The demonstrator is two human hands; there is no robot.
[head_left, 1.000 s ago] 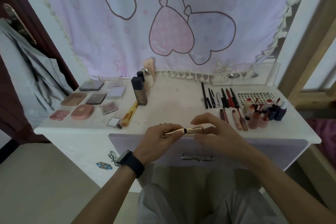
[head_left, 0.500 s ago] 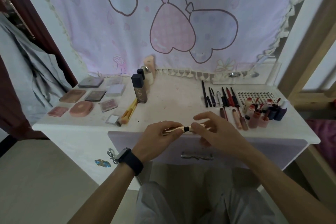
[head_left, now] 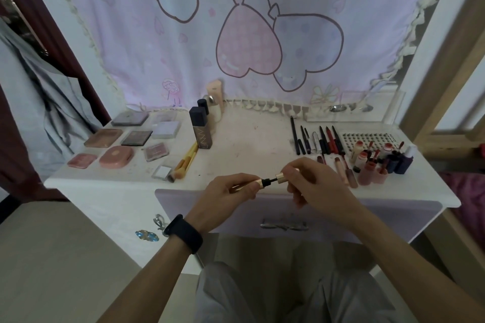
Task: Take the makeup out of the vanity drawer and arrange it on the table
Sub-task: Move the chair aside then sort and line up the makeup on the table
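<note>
My left hand [head_left: 231, 193] grips the gold tube of a mascara [head_left: 258, 182] above the front edge of the white vanity table [head_left: 249, 144]. My right hand [head_left: 312, 186] pinches its gold cap [head_left: 281, 178], pulled a little off the tube so the black wand stem shows between them. The lilac drawer [head_left: 236, 207] below the hands looks closed, with a silver handle [head_left: 283, 225]. Compacts and palettes [head_left: 123, 139] lie at the left, pencils [head_left: 317, 139] and lip products [head_left: 372, 162] at the right.
A tall dark bottle [head_left: 200, 127] and pale bottles [head_left: 215, 102] stand at the back centre; yellow brushes [head_left: 186, 162] lie beside them. A pink printed cloth [head_left: 249, 34] hangs behind. A wooden post [head_left: 441, 60] rises at the right, grey clothing [head_left: 34, 92] hangs left.
The cap has come away from the tube: my right hand has drawn it to the right, baring the black stem. Both hands stay over the table's front edge.
</note>
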